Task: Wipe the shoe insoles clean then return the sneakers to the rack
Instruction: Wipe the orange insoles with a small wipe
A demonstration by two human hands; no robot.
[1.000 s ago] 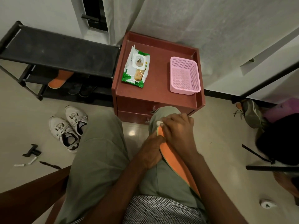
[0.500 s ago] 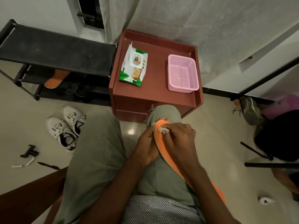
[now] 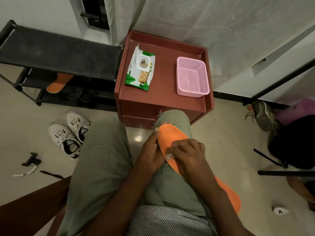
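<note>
1. Beige floor point(image 3: 221, 142) carries white sneakers point(image 3: 69, 133) near the black rack point(image 3: 59, 53).
2. Left hand point(image 3: 151, 150) grips the orange insole point(image 3: 172, 138) lying on the right thigh.
3. Right hand point(image 3: 187, 154) has its fingers point(image 3: 177, 147) curled, pinching a white wipe point(image 3: 169, 156) against the insole.

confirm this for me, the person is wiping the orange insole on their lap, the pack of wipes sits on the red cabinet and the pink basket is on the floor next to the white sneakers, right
Not quite. The head view shows the pink basket on the red cabinet, to the right of the pack of wipes, not on the floor. The rest holds: the orange insole is being wiped on the lap, and the white sneakers are on the floor.
</note>
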